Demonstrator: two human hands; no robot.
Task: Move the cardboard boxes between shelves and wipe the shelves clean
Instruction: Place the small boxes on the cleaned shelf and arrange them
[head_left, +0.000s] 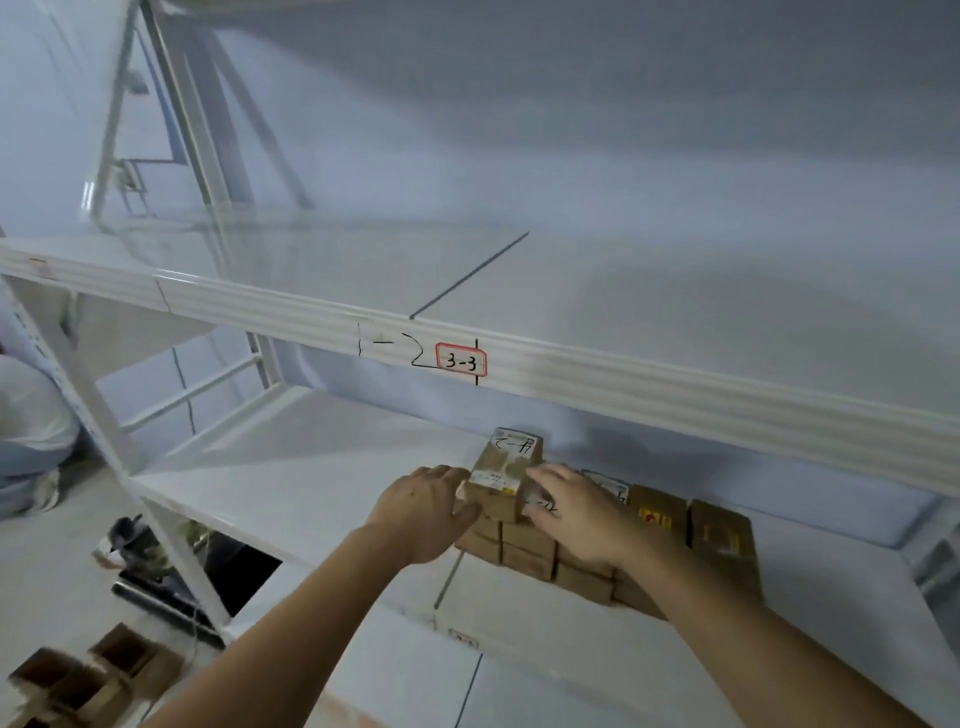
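— Gripping noted on both sides: a small cardboard box (506, 475) is held between the left hand (421, 512) and the right hand (576, 512), fingers curled against its two ends. Where is it placed?

— On top of a stack of boxes (530, 551), on the middle shelf (291, 467), touching the stack. Handwriting is seen on its upper face; it cannot be read.

— Neighbours recorded?

— More boxes (722, 535) are lined up just to the right, partly hidden by the right forearm. The upper shelf (623, 291) is marked by a red-edged label (461, 359) reading "3-3" on its front rail.

— Floor?

— Open cardboard boxes (88, 675) are seen at lower left. A crouched person (31, 415) is partly in view at the left edge.
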